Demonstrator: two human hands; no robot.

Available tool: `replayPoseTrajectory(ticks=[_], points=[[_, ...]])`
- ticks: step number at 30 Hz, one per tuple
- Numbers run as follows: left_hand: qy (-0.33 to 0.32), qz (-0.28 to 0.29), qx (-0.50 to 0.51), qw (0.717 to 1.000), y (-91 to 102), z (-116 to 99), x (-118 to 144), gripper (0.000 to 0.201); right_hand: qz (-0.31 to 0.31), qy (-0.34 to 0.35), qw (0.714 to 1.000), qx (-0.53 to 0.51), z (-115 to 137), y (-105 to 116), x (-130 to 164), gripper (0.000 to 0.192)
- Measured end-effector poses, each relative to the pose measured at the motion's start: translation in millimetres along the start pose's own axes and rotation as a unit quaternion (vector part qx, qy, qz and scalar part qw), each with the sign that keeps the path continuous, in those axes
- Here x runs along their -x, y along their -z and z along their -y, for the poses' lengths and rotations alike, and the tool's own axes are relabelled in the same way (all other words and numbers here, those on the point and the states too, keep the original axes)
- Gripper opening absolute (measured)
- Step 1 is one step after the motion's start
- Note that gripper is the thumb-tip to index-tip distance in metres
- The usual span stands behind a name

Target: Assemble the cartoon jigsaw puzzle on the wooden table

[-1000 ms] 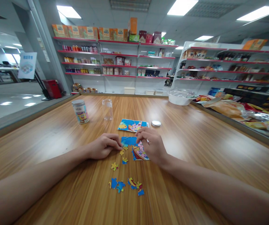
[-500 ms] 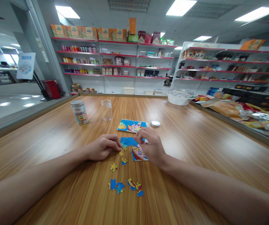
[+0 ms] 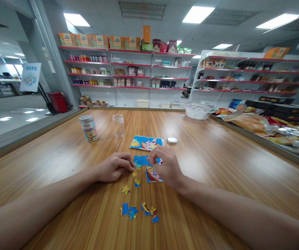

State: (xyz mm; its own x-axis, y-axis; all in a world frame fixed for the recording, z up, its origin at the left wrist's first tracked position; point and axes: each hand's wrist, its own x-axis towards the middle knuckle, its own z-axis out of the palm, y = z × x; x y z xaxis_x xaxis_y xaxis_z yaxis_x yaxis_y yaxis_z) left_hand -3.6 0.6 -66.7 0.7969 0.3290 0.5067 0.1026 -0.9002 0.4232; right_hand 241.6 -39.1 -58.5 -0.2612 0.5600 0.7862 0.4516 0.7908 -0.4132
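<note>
Pinching small piece in right hand over half-built puzzle at table centre; left hand curled, steadying edge (grip unclear). Lowering flat, aligning tabs, pressing gently.

Counts around the half-built puzzle on the desk

Two hands touch it; beyond it lie one picture card, one metal lid, one clear jar and one printed tin; nearer lie about eight loose pieces.
</note>
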Motion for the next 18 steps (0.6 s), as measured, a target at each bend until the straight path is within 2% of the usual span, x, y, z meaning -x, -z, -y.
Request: replayPoseTrajectory(ticks=[8, 12, 15, 18], points=[[0.000, 0.003, -0.003, 1.000, 0.8, -2.8, -1.9, 0.028, 0.009, 0.031, 0.999, -0.024, -0.7, 2.1, 1.1, 0.045], [-0.004, -0.002, 0.000, 1.000, 0.3, -2.6, -1.7, 0.027, 0.024, 0.042, 0.999, -0.004, 3.2, 2.3, 1.5, 0.049], [-0.001, 0.000, -0.006, 1.000, 0.6, -2.7, -1.4, 0.026, 0.043, 0.025, 0.998, 0.024, 4.7, 1.2, 2.2, 0.041], [-0.003, 0.001, -0.008, 1.000, 0.8, -2.5, -1.3, 0.026, 0.052, 0.012, 0.998, 0.036, 4.2, 0.6, 3.2, 0.017]])
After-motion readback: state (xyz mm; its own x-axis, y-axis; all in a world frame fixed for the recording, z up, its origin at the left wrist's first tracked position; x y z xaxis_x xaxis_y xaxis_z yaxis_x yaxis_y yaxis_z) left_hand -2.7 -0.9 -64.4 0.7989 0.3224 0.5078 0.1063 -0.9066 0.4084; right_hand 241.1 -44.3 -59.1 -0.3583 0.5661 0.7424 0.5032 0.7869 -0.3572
